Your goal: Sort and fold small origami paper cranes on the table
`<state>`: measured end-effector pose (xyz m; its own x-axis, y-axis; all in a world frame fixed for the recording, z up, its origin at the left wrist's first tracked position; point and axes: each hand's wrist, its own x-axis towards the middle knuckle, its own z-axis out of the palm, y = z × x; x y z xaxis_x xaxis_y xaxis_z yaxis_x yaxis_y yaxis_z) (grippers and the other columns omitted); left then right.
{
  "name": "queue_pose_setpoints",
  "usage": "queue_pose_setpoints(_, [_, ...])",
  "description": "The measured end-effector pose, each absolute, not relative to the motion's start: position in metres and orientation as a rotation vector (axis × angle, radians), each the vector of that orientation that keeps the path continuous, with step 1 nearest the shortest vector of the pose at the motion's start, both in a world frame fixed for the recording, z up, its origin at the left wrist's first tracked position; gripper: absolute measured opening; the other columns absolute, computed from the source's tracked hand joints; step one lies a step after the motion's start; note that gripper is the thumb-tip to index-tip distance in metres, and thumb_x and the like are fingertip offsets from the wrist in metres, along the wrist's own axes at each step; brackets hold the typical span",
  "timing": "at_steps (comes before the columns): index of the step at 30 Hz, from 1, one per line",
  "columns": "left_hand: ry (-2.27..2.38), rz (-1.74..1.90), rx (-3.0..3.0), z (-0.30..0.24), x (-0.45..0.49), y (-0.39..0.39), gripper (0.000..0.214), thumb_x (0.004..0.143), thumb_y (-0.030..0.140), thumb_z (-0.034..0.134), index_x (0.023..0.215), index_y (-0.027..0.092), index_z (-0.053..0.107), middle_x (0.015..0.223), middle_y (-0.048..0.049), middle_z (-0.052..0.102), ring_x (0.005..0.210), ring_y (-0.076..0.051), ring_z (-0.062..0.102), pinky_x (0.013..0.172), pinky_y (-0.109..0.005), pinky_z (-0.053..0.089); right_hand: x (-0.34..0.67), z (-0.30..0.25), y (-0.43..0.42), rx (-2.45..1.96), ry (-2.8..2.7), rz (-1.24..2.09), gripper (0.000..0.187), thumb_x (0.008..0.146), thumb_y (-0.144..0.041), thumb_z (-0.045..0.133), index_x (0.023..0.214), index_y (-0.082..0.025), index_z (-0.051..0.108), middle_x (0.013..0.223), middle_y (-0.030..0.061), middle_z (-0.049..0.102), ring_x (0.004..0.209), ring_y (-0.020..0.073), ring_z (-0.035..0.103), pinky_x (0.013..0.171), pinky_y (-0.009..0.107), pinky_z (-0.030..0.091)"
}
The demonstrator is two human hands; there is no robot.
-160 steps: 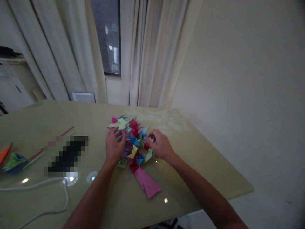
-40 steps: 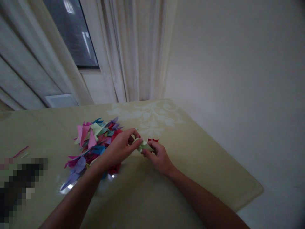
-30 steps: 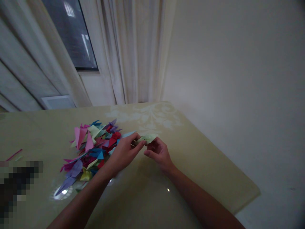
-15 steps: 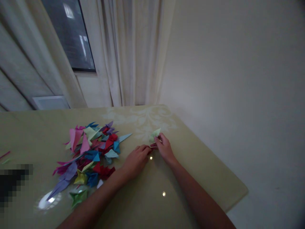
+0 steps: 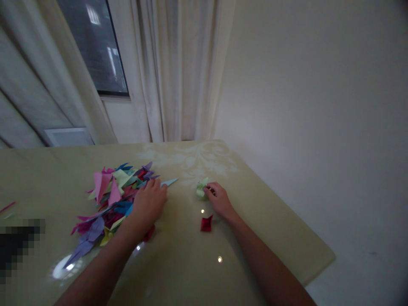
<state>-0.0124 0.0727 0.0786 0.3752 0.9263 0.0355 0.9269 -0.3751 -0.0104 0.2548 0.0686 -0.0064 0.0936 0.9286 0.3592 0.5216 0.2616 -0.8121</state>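
My right hand (image 5: 219, 199) is closed in a pinch at the edge of a pale green folded paper piece (image 5: 201, 189) on the right half of the table. Just below it, apart from both hands, lies a small dark red folded paper piece (image 5: 206, 224). My left hand (image 5: 150, 201) rests over the right side of a heap of coloured origami pieces (image 5: 102, 185), its fingers bent downward and apart from any clear grip. The fingertips are partly hidden among the papers. A pointed light blue piece (image 5: 170, 182) sticks out beyond the fingers.
The tan table (image 5: 270, 238) has a pale floral pattern and a slanting right edge near the wall (image 5: 312, 106). Thin pink (image 5: 7, 207) and green strips lie at the far left, above a pixelated dark patch. Curtains (image 5: 188, 72) hang behind.
My left hand has moved left from beside the right hand onto the heap. The dark red piece now shows on the table. My right hand and the green piece have shifted slightly.
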Motion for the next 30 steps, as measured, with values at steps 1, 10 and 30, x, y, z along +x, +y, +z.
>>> queue_pose_setpoints(1, [-1.771, 0.019, -2.514, 0.078, -0.019, 0.077, 0.023, 0.091, 0.019, 0.06, 0.112, 0.016, 0.07, 0.127, -0.0221, 0.065, 0.122, -0.038, 0.061, 0.094, -0.049, 0.054, 0.254, -0.007, 0.069, -1.391, -1.57, 0.529, 0.018, 0.093, -0.037, 0.066, 0.087, -0.022, 0.074, 0.091, 0.0048, 0.069, 0.081, 0.0199, 0.064, 0.079, 0.033, 0.051])
queue_pose_setpoints(10, [-1.754, 0.048, -2.685, 0.076, -0.03, 0.09, 0.024, 0.09, 0.01, 0.049, 0.106, 0.017, 0.065, 0.117, -0.0163, 0.07, 0.108, -0.03, 0.071, 0.092, -0.042, 0.055, 0.251, -0.011, 0.067, -1.375, -1.543, 0.574, 0.029, 0.089, -0.034, 0.07, 0.115, -0.021, 0.075, 0.105, 0.0059, 0.071, 0.08, 0.017, 0.063, 0.08, 0.033, 0.053])
queue_pose_setpoints(30, [-1.633, -1.205, -3.589, 0.097, 0.005, 0.072, 0.039, 0.096, 0.052, 0.058, 0.12, 0.021, 0.062, 0.105, -0.0081, 0.079, 0.094, -0.022, 0.073, 0.078, -0.034, 0.058, 0.227, 0.052, 0.023, -0.986, -1.624, 0.61, 0.017, 0.095, -0.042, 0.075, 0.095, -0.027, 0.081, 0.09, 0.0043, 0.069, 0.08, 0.0192, 0.063, 0.073, 0.032, 0.053])
